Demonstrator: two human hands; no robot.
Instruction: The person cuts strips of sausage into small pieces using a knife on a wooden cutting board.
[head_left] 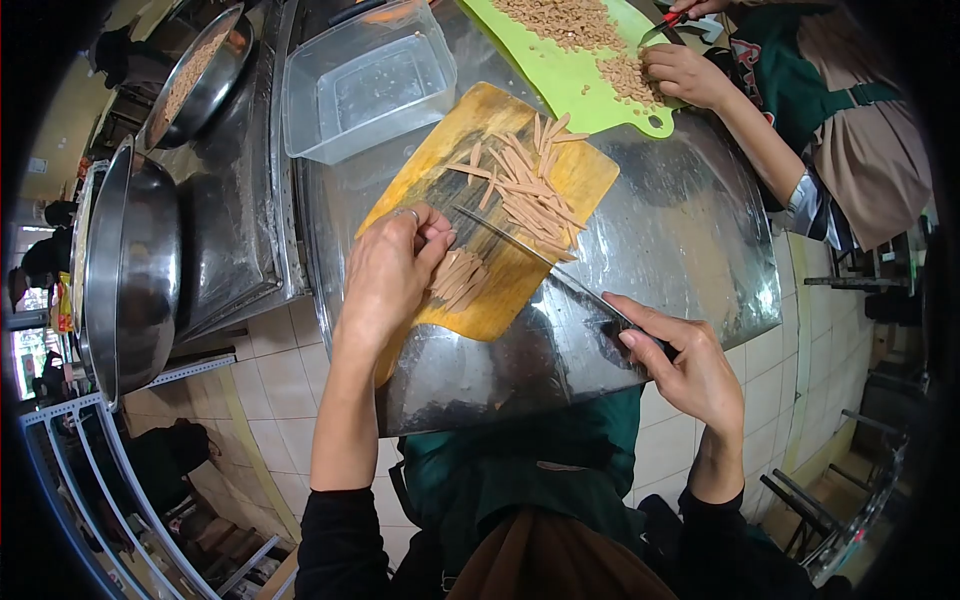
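Here, the left hand [392,268] is pressing a bundle of soft tan strips [458,280] flat on the wooden cutting board [455,180], fingertips curled; the right hand [690,365] is gripping the knife [530,255] by its handle, blade resting across the likely limp, easily crushed strips.

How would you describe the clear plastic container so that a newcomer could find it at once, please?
Start at the steel worktop and find the yellow cutting board in its middle. Just beyond the board's far corner sits the clear plastic container: rectangular and see-through, unlike the round metal bowls to its left.

Strips [525,190] on board [430,180] (on tray [680,250]); tub [365,85] behind; bowl [135,270] left.
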